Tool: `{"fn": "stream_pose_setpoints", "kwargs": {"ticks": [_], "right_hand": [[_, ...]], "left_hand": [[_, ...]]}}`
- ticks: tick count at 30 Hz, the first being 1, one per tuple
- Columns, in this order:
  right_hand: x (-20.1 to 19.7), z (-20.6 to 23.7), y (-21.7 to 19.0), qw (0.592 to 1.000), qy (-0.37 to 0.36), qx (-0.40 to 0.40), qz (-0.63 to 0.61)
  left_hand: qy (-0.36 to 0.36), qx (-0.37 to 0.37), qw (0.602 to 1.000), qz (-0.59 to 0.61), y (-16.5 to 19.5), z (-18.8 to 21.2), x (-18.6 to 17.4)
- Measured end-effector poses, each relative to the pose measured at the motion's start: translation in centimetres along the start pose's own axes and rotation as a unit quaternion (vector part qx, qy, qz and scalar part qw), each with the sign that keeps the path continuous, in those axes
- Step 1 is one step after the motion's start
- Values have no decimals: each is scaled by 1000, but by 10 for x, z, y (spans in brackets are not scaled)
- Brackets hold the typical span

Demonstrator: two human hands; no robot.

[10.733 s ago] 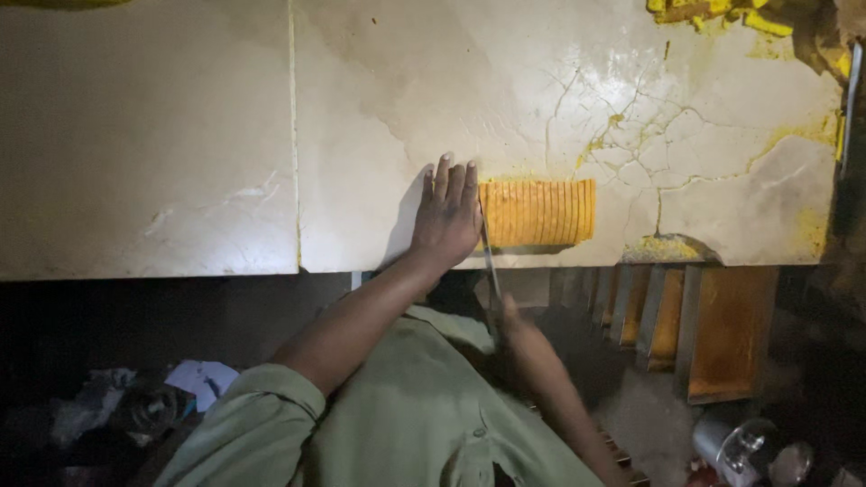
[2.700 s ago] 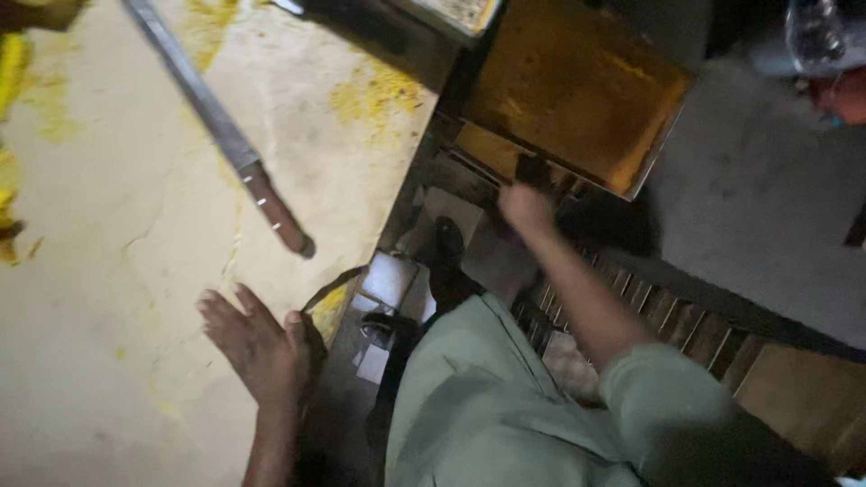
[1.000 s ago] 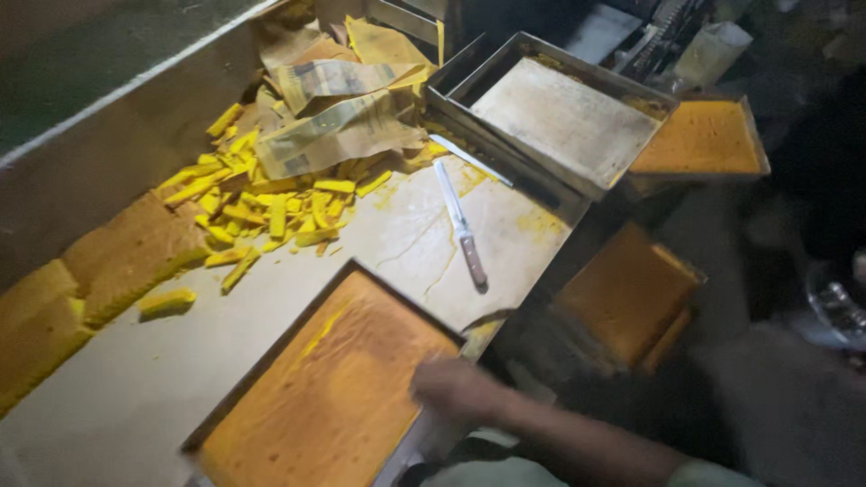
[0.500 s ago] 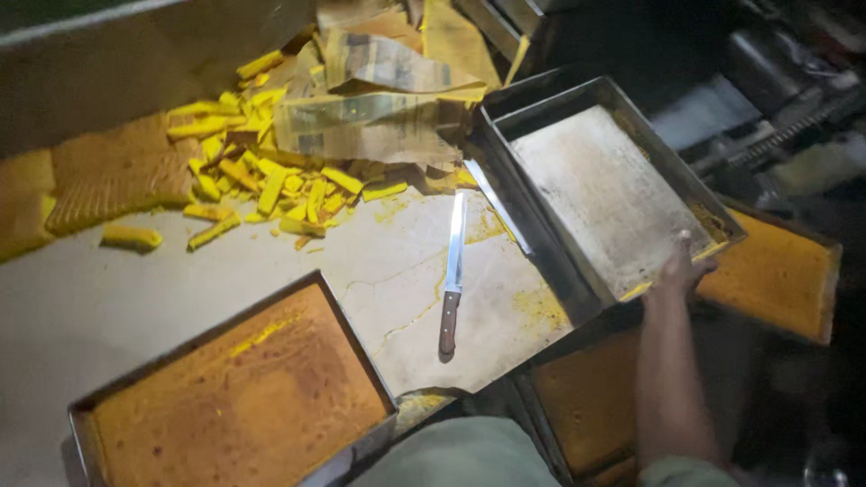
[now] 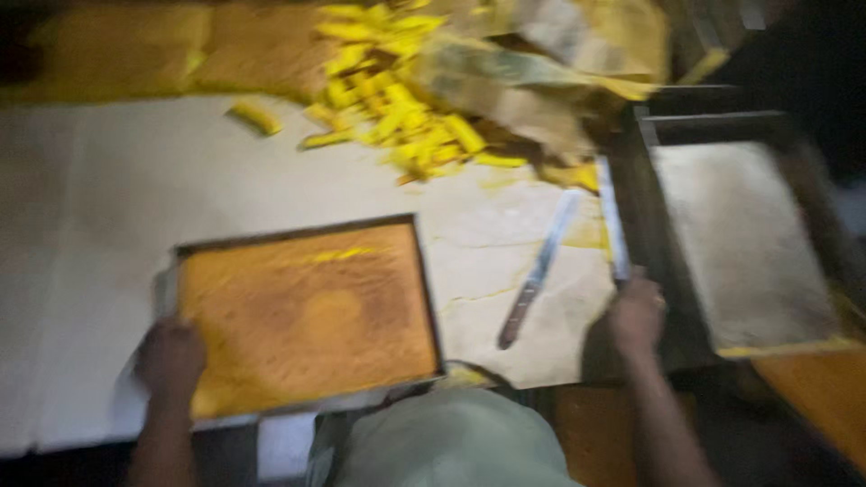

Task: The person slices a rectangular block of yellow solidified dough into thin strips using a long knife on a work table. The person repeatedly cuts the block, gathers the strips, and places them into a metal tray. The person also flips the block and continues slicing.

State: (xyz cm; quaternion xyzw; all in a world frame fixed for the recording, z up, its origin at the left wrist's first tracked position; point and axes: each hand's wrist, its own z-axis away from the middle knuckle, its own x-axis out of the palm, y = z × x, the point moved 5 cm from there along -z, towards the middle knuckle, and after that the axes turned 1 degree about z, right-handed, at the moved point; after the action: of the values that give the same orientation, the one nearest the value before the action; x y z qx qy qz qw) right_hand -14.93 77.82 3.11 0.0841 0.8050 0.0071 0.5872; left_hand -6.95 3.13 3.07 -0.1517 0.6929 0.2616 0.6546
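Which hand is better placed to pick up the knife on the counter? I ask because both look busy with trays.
The right hand, probably. It rests at the edge of the empty tray, close beside the knife. The left hand grips the far corner of the cake tray, which lies between it and the knife.

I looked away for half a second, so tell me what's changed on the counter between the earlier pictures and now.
The left hand has come to the near left corner of the full orange tray and takes a grip there. The right hand has drawn back from the far edge of the empty tray to its near left rim. The knife and the heap of yellow strips lie as before.
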Motion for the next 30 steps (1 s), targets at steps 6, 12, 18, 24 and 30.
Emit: {"fn": "stream_pose_setpoints", "kwargs": {"ticks": [6,12,18,24,30], "right_hand": [[-12,15,-19,905,-260,237,-239],[-82,53,-173,779,-153,277,-541],[-72,19,-353,706,-240,178,-643],[-123,-20,-507,871,-331,-346,-105],[-106,-80,-610,812,-309,-487,86]], "left_hand": [[97,100,989,47,-2,-65,2],[58,160,977,132,-16,-118,27],[12,171,973,156,-13,-144,43],[47,151,974,162,-14,-144,38],[47,129,975,175,-17,-149,45]]}}
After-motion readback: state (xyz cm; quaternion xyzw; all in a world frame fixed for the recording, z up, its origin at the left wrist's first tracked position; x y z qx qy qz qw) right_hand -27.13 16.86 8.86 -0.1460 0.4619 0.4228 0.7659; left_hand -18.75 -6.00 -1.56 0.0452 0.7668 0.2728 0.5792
